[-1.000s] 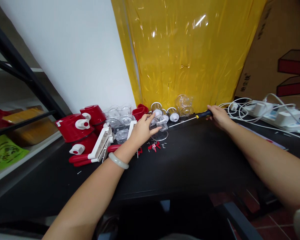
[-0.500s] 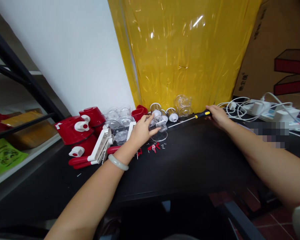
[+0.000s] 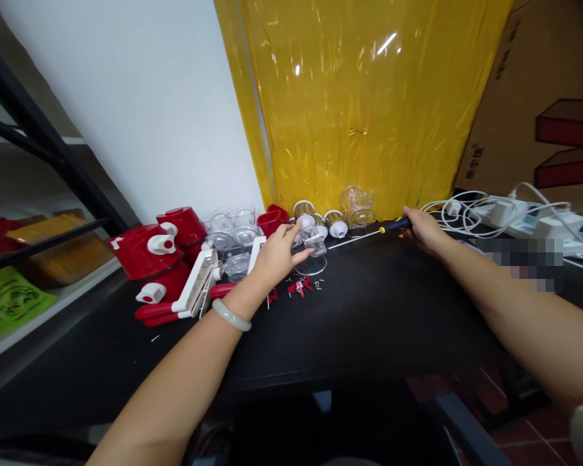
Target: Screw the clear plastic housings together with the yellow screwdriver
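My left hand (image 3: 282, 251) grips a clear plastic part (image 3: 313, 242) with a round flared rim, tipped on its side on the black table. In my right hand (image 3: 420, 228) is the dark handle of a screwdriver (image 3: 362, 237), its yellow collar showing. The long metal shaft runs left, and its tip meets the clear part. Just below lie small red pieces (image 3: 300, 287) and several screws (image 3: 319, 283). Behind my left fingers stand metal grater drums with white ends (image 3: 337, 224).
Red housings with white knobs (image 3: 150, 255), white-and-red handles (image 3: 194, 285) and clear cups (image 3: 233, 226) crowd the left. Another clear part (image 3: 358, 206) stands by the yellow sheeting (image 3: 369, 97). White cables and a power strip (image 3: 508, 210) lie at right, before a cardboard box (image 3: 515, 129).
The screwdriver handle has turned in my right hand: its yellow patch no longer shows. My left hand keeps its hold on the clear part. The view has shifted slightly.
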### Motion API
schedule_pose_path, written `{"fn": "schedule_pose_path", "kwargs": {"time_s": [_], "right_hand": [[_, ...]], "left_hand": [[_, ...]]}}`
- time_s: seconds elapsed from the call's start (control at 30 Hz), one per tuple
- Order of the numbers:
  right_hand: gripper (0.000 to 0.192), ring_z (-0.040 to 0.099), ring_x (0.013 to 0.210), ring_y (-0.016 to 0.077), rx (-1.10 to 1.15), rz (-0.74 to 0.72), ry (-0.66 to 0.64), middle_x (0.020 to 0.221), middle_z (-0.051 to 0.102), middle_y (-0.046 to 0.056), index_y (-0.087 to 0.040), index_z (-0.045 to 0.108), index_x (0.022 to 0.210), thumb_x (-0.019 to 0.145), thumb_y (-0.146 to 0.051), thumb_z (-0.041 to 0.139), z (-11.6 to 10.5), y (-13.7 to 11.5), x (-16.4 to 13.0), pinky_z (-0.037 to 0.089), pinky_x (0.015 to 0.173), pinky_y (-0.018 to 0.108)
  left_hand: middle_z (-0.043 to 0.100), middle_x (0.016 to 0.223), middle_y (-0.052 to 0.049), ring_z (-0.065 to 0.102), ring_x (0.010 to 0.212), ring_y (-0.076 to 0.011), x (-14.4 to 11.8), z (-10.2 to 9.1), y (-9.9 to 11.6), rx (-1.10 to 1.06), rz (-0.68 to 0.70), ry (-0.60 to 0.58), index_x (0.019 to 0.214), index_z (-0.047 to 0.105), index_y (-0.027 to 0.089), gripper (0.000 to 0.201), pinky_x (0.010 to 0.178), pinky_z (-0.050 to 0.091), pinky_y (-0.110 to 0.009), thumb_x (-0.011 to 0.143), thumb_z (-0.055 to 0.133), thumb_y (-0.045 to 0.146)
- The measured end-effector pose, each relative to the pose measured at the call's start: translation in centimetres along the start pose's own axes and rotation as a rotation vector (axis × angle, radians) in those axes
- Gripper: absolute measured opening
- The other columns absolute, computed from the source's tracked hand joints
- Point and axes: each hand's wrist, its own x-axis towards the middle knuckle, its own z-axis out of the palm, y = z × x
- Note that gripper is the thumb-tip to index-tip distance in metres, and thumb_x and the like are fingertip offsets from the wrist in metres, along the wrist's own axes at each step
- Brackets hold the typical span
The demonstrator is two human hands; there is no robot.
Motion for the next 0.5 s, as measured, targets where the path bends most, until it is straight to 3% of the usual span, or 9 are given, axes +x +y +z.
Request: {"fn": "schedule_pose_path", "kwargs": {"time_s": [0.13, 0.27, 0.4, 0.5], "right_hand": [[0.023, 0.043, 0.044, 0.0112, 0.138, 0.133, -0.028, 0.053, 0.047, -0.004, -0.024, 0.051, 0.075, 0.095, -0.021, 0.061, 0.7, -0.7, -0.9, 0.053, 0.049, 0.024], [0.019, 0.052, 0.050, 0.0123, 0.267, 0.157, -0.056, 0.062, 0.055, -0.001, -0.022, 0.051, 0.078, 0.095, -0.027, 0.059, 1.0, -0.8, -1.2, 0.053, 0.050, 0.024], [0.039, 0.045, 0.042, 0.0121, 0.105, 0.119, 0.047, 0.054, 0.048, -0.003, -0.025, 0.047, 0.077, 0.098, -0.055, 0.062, 0.7, 0.0, -0.5, 0.050, 0.045, 0.026], [0.042, 0.035, 0.037, 0.0112, -0.039, 0.033, 0.058, 0.046, 0.038, -0.007, -0.026, 0.048, 0.075, 0.093, -0.055, 0.072, 0.5, 0.4, -0.2, 0.049, 0.042, 0.027]], "left_hand": [[0.064, 0.141, -0.017, 0.071, 0.122, -0.0335, 0.0, -0.2, 0.2, 0.008, -0.009, -0.008, 0.155, 0.055, 0.017, 0.069, 0.104, 0.059, -0.046, 0.097, 0.076, 0.048], [0.064, 0.141, -0.015, 0.071, 0.122, -0.0321, 0.0, -0.1, 0.1, 0.006, -0.008, -0.008, 0.155, 0.055, 0.018, 0.069, 0.105, 0.058, -0.044, 0.097, 0.076, 0.048], [0.064, 0.140, -0.015, 0.071, 0.121, -0.0317, 0.0, 0.0, -0.1, 0.005, 0.001, -0.002, 0.155, 0.055, 0.020, 0.068, 0.104, 0.059, -0.043, 0.097, 0.075, 0.050], [0.064, 0.140, -0.015, 0.071, 0.120, -0.0322, 0.0, 0.0, -0.1, 0.015, 0.006, 0.000, 0.155, 0.055, 0.019, 0.068, 0.103, 0.059, -0.044, 0.097, 0.075, 0.050]]}}
